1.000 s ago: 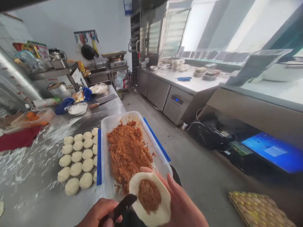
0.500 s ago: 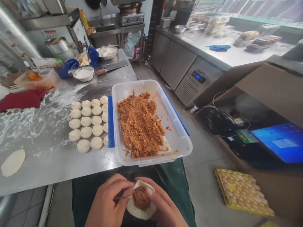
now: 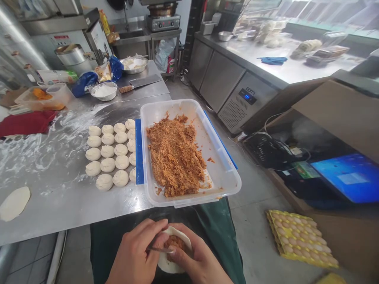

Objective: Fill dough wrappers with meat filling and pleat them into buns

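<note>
Low in front, my right hand (image 3: 199,254) is curled around a round dough wrapper (image 3: 168,268), its thumb lying over the brown filling (image 3: 178,243) in the middle. My left hand (image 3: 137,248) is closed against the wrapper's left edge, finger and thumb pinching there. A thin metal tool (image 3: 161,249) sticks out of the left grip across the wrapper; its far end reaches my right thumb. Just beyond the hands stands a clear plastic tub (image 3: 220,181) with a mound of reddish-brown filling (image 3: 174,157). Left of it, rows of closed buns (image 3: 108,152) sit on the steel table (image 3: 118,209).
A flat dough disc (image 3: 14,203) lies at the table's left. Farther back are a flour bowl (image 3: 103,91), a cleaver (image 3: 142,83) and a red cloth (image 3: 28,123). On the right are an egg tray (image 3: 302,238) on the floor and an open cardboard box (image 3: 334,94).
The wrapper's rim has been drawn up and partly folded over the filling. My right thumb has moved down and inward onto the filling, and more of the metal tool shows.
</note>
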The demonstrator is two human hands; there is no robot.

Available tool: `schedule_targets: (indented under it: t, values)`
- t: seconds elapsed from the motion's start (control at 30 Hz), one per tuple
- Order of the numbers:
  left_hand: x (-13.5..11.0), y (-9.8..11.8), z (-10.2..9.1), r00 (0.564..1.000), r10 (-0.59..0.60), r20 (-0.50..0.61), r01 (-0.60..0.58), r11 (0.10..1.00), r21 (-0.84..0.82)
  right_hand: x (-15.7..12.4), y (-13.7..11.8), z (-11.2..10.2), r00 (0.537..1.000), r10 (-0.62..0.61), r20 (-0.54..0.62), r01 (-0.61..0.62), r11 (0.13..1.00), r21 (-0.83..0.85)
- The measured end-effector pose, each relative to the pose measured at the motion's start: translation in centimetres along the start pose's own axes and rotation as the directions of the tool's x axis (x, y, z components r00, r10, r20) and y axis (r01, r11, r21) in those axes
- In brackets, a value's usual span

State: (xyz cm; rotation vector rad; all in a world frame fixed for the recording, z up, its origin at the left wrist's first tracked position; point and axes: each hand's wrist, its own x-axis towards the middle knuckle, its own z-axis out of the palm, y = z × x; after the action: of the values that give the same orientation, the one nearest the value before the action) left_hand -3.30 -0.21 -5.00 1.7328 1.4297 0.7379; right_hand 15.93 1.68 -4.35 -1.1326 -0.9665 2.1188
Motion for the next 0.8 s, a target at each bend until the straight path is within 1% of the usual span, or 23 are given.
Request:
schedule_targets:
  t: [0.07,0.13,0.2,0.3,0.37,0.47,0.53,0.6,0.63,0.67,0.73,0.8]
  values:
    - [0.0,0.2,-0.2,1.0,0.02,0.023,-0.02,1.0,0.007,0.0,-0.1,-0.1,1.0,-0.004,0.021,0.004,1.0,-0.014]
    - [0.1,0.4,-0.4,0.997,0.064,0.044,-0.065,0.997,0.035,0.0,-0.1,-0.1,0.999,0.023,0.024,-0.023,1.0,-0.008]
    - [0.3,0.5,-0.6,0.991,0.12,0.059,-0.126,0.986,0.106,0.1,-0.1,0.0,0.999,0.037,-0.005,-0.037,0.999,-0.027]
    - [0.5,0.4,-0.7,0.977,0.175,0.118,-0.199,0.952,0.232,0.4,-0.2,0.2,1.0,-0.005,-0.02,0.003,0.996,-0.085]
    - [0.5,0.3,-0.7,0.971,0.177,0.158,-0.214,0.94,0.264,0.5,-0.3,0.2,1.0,0.012,-0.006,-0.012,0.995,-0.1]
    - [0.4,0.2,-0.7,0.969,0.178,0.172,-0.219,0.94,0.261,0.6,-0.8,0.2,0.998,0.055,-0.019,-0.057,0.985,-0.165]
    - [0.4,0.1,-0.6,0.964,0.189,0.188,-0.239,0.924,0.297,0.7,-1.1,0.1,1.0,0.02,-0.021,-0.024,0.97,-0.243]
    - [0.4,-0.1,-0.5,0.955,0.208,0.212,-0.27,0.904,0.332,0.7,-1.2,-0.1,1.0,-0.014,0.018,0.019,0.951,-0.307]
    - [0.4,-0.2,-0.5,0.952,0.212,0.219,-0.278,0.9,0.337,0.8,-1.1,-0.2,0.999,-0.009,0.04,0.021,0.949,-0.316]
    - [0.5,-0.2,-0.4,0.952,0.211,0.221,-0.278,0.9,0.337,0.9,-1.0,-0.3,0.999,0.009,0.053,0.008,0.95,-0.313]
    - [0.5,-0.4,-0.3,0.955,0.204,0.216,-0.266,0.91,0.319,1.1,-0.8,-0.6,0.998,0.052,0.037,-0.037,0.949,-0.312]
    - [0.5,-0.6,-0.2,0.952,0.205,0.227,-0.274,0.902,0.334,1.4,-0.7,-0.7,0.998,0.049,0.028,-0.036,0.934,-0.354]
